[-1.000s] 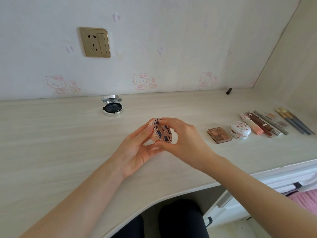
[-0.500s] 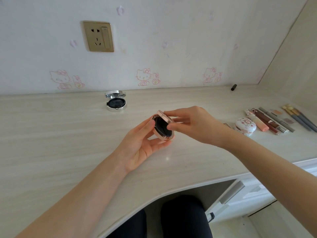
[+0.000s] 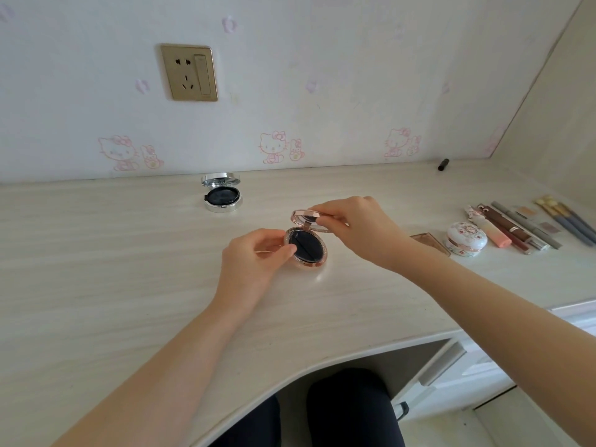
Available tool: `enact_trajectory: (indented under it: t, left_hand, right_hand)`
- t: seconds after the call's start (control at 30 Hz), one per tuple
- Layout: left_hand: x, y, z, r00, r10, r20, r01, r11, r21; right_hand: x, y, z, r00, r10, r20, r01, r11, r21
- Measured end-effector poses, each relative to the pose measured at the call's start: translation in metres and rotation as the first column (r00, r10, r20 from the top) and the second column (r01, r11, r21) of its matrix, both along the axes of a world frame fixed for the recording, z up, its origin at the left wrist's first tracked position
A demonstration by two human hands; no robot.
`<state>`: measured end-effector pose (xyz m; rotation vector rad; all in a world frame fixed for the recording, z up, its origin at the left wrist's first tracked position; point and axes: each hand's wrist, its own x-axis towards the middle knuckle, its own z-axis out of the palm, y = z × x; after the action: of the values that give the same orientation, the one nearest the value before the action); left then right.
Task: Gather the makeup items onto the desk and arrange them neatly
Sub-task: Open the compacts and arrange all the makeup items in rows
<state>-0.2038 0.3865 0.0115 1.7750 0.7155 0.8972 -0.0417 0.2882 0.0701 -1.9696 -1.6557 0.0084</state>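
The pink-gold compact (image 3: 305, 250) is in the middle of the desk (image 3: 96, 259), between the two hands, and it is open. Its base faces up and a little toward the camera, with a black puff inside. The lid (image 3: 304, 217) is lifted at the far side, where the hinge is, and lies almost level above the base. The compact is round, so it has no long side, but the ribbon across the puff runs from far-left to near-right. The near edge of the base seems to touch the desk; whether the whole base lies flat, I cannot tell. The left hand (image 3: 254, 258) pinches the left rim of the base between thumb and fingers. The right hand (image 3: 359, 229) pinches the right edge of the lid with its fingertips and hides a part of it. On the left there is a wall socket (image 3: 189, 72), and below it a silver compact (image 3: 222, 196) near the wall, also open. To the right of the hands, a brown palette (image 3: 430, 241) is mostly hidden behind the right wrist. Just beside it are a round flowered box (image 3: 466, 239), a row of tubes (image 3: 498, 229) and brushes (image 3: 567, 221), all lying from far-left to near-right; the picture's edge cuts the brushes. A small black thing (image 3: 443, 164) by the wall is too small to tell.
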Motion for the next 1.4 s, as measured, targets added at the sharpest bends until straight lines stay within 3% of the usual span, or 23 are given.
enact_trajectory:
  t: [0.23,0.5,0.67,0.93,1.4]
  left_hand:
    - [-0.001,0.002,-0.008,0.965,0.094,-0.246,-0.021,0.959,0.284]
    - [0.001,-0.007,-0.012,0.926,0.198,-0.323,0.035,0.804,0.594]
    - [0.001,-0.008,-0.014,0.872,0.143,-0.469,0.182,0.794,0.580]
    - [0.002,-0.006,-0.019,0.894,0.127,-0.429,0.140,0.831,0.539]
    - [0.001,-0.006,-0.018,0.901,0.119,-0.417,0.113,0.864,0.490]
  right_hand:
    - [0.002,0.006,-0.007,1.000,0.019,0.017,-0.020,1.000,0.011]
    - [-0.003,0.012,-0.013,0.996,0.035,0.078,-0.040,0.998,0.057]
    - [-0.006,0.015,-0.012,0.993,0.041,0.109,-0.043,0.999,0.017]
    - [0.006,0.023,-0.001,0.993,0.098,0.065,-0.087,0.985,-0.151]
    - [0.009,0.024,0.003,0.995,0.003,-0.095,-0.024,0.976,-0.217]
